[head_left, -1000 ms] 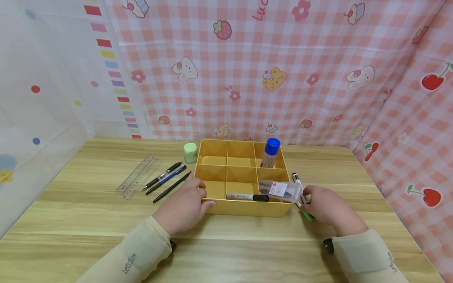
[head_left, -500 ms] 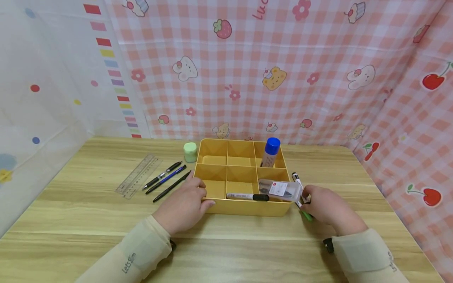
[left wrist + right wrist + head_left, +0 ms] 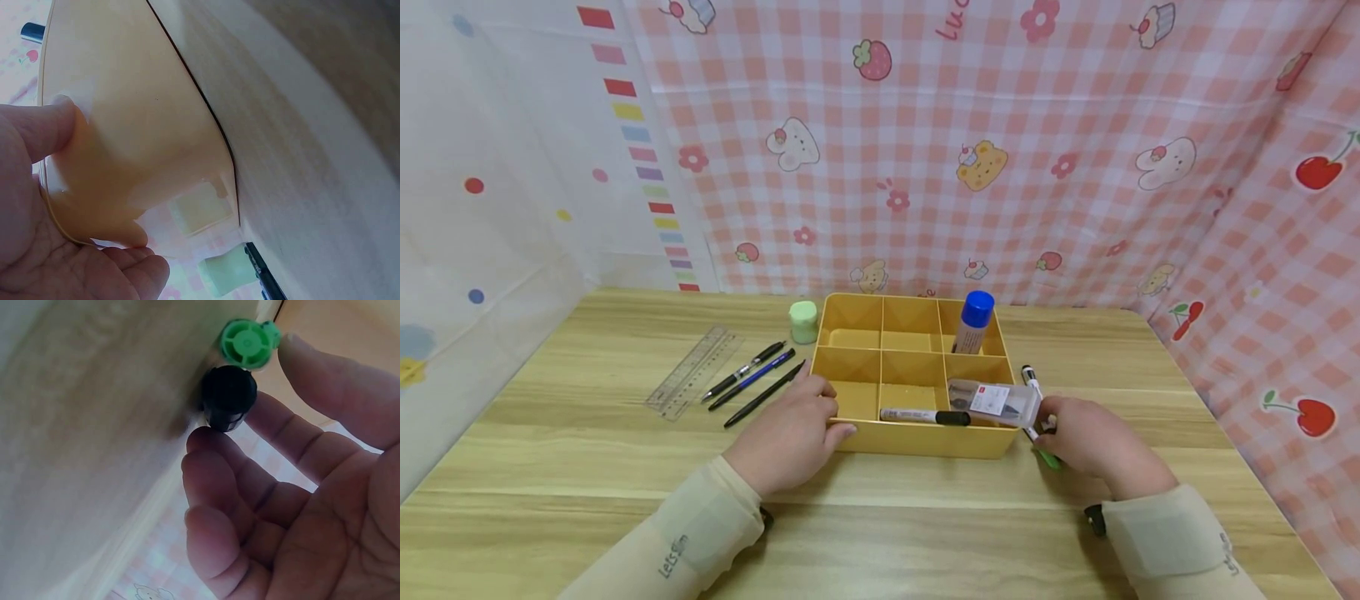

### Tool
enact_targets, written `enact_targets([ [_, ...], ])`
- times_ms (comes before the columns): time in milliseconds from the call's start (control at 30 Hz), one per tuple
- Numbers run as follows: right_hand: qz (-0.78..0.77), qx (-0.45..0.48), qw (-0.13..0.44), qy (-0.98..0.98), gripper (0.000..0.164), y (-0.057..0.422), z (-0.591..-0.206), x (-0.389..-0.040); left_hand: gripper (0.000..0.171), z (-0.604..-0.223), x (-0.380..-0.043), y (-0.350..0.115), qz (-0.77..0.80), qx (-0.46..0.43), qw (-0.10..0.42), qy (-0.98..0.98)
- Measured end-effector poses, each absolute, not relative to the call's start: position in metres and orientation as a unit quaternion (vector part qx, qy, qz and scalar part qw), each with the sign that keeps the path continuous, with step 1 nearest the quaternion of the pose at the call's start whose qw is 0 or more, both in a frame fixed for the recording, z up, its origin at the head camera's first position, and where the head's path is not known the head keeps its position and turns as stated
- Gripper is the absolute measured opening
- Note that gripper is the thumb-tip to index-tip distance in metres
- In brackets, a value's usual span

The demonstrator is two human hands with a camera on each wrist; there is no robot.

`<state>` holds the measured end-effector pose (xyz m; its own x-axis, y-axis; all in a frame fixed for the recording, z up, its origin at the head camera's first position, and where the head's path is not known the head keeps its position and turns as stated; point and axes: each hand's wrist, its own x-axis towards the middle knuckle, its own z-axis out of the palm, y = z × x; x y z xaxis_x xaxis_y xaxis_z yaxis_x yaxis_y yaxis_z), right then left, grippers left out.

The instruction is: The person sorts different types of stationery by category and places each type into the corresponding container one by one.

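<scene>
My left hand (image 3: 793,435) grips the front left corner of a yellow six-compartment organizer box (image 3: 925,442). In the left wrist view its thumb (image 3: 53,128) lies on the front wall, with other fingers at the side. My right hand (image 3: 1086,437) is beside the box's right end, fingers curled around markers on the table. Seen from the right wrist, the thumb (image 3: 312,362) is right at a green-capped marker (image 3: 247,344), and fingertips meet a black-capped marker (image 3: 228,394). A clear plastic case (image 3: 966,400) with a white label leans out of the front right compartment, close to this hand.
Within the box stand a blue-capped glue stick (image 3: 976,312), back right, and a black-capped marker (image 3: 917,417) at the front. A pale green jar (image 3: 803,323), a clear ruler (image 3: 692,375), and black (image 3: 763,396) and blue (image 3: 752,379) pens lie left of it. Patterned cloth hangs behind.
Both hands and the box stay almost in place. The markers beside the right hand have turned very slightly.
</scene>
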<state>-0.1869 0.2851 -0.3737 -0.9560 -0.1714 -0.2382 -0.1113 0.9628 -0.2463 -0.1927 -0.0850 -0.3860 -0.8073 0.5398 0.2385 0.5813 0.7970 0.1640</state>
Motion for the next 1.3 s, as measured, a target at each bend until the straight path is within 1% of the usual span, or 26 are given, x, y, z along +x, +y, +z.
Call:
enact_targets([
  [200,-0.11,-0.071,0.139,0.982,0.021,0.2843,-0.374,-0.1866,0.038,-0.3863,-0.1932,-0.0853,-0.116,-0.301,0.092,-0.942],
  [600,-0.108,-0.076,0.134,0.982,0.016,0.2833,-0.3736,-0.185,0.038,-0.3858,-0.1923,-0.0852,-0.119,-0.294,0.088,-0.944],
  [867,-0.116,-0.067,0.139,0.981,0.022,0.2824,-0.3751,-0.1861,0.039,-0.3853,-0.1924,-0.0852,-0.122,-0.288,0.081,-0.946],
  [1300,-0.117,-0.071,0.136,0.981,0.021,0.2811,-0.3748,-0.1845,0.036,-0.3851,-0.1921,-0.0854,-0.123,-0.295,0.083,-0.944],
])
